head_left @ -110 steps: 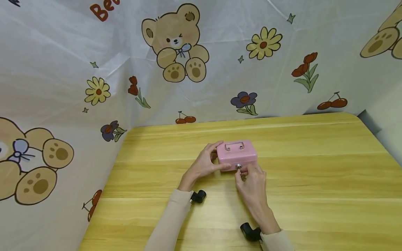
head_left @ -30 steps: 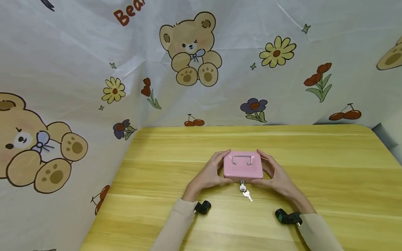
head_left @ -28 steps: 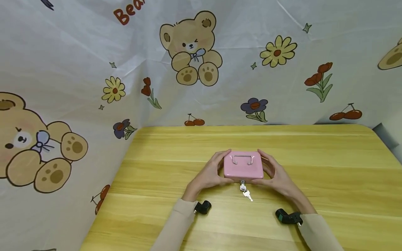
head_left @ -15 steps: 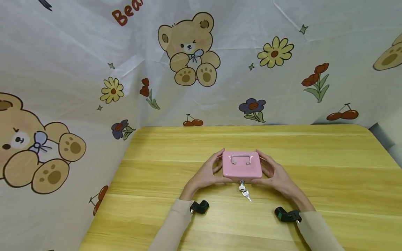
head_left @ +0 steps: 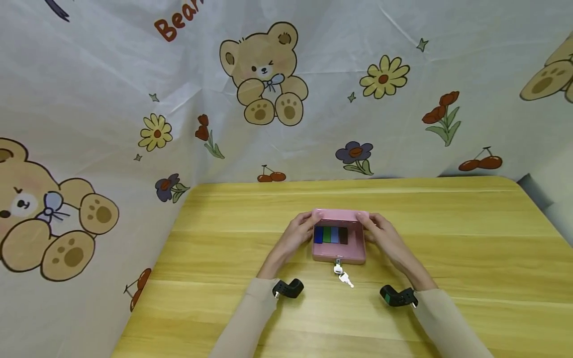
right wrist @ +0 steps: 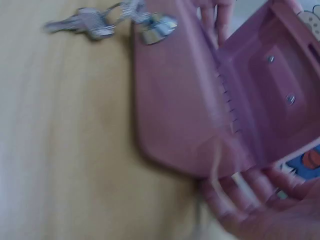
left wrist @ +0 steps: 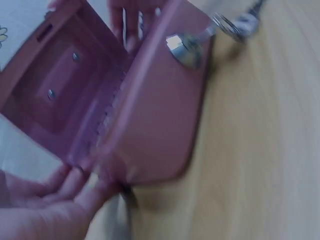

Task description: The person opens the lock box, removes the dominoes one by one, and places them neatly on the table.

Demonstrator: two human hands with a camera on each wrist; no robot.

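Note:
A small pink cash box point(head_left: 355, 246) sits on the table with its lid point(head_left: 340, 215) tipped up and back. Several flat coloured pieces stand in a row inside: dark blue point(head_left: 318, 235), green point(head_left: 327, 234), lighter blue point(head_left: 334, 235) and dark brown point(head_left: 343, 236). My left hand point(head_left: 293, 238) holds the box's left side, thumb at the lid's corner. Mirroring it, my right hand point(head_left: 388, 242) holds the right side, thumb on the other corner. One key is in the front lock point(left wrist: 182, 50), and a second key point(head_left: 345, 279) dangles from its ring. Both wrist views are blurred.
The box rests on a yellow wood-grain table point(head_left: 224, 258). Behind and to the left hangs a white cloth point(head_left: 313, 44) printed with bears and flowers. Black wrist cameras point(head_left: 288, 288) sit at both cuffs.
Earlier my right hand was at the key in the lock; then both hands held the closed box by its sides. Now the lid is raised and the coloured pieces show.

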